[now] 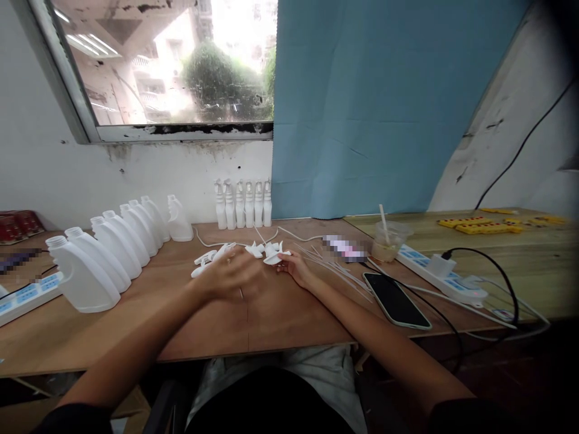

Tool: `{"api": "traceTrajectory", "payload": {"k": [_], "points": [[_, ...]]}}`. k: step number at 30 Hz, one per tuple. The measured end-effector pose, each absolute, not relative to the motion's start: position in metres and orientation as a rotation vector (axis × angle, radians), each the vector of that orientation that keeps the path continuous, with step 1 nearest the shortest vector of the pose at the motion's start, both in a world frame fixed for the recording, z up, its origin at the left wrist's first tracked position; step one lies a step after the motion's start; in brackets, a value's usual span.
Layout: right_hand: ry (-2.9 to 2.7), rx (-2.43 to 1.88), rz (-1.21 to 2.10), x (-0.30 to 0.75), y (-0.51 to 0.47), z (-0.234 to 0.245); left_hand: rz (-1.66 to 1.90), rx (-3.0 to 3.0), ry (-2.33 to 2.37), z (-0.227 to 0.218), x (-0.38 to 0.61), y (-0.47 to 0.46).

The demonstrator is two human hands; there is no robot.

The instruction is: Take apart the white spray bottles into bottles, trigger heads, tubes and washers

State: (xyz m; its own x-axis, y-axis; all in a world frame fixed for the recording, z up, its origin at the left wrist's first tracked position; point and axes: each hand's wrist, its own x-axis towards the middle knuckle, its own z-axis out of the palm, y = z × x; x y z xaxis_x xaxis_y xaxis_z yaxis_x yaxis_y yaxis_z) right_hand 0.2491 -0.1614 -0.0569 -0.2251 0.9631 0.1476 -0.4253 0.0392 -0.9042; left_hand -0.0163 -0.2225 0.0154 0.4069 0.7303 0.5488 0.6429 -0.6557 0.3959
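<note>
My left hand hovers over the wooden table, blurred by motion, just beside a pile of white spray trigger heads. My right hand rests on the table with its fingers pinched on one white trigger head. Thin white dip tubes lie scattered to the right of that hand. A row of white plastic bottles runs along the left side, and several finished small spray bottles stand against the wall.
A dark phone lies right of my right arm, beside a clear plastic cup with a straw and a white power strip with a black cable. Another power strip lies at far left. Yellow parts sit far right.
</note>
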Motion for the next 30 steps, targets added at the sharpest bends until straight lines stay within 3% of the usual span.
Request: {"api": "traceTrajectory", "payload": {"k": [5, 9, 18, 30], "points": [[-1.094, -0.684, 1.493, 0.25, -0.159, -0.058, 1.224, 2.235, 2.053, 0.062, -0.079, -0.13], [-1.104, -0.68, 1.504, 0.25, -0.158, -0.059, 1.353, 1.693, 2.438, 0.063, -0.118, -0.076], [-1.114, -0.67, 1.533, 0.249, -0.159, -0.057, 1.326, 1.305, 2.625, 0.025, -0.136, -0.029], [-1.068, -0.659, 1.544, 0.248, -0.158, -0.059, 1.285, 1.292, 2.655, 0.033, -0.141, -0.025]]}}
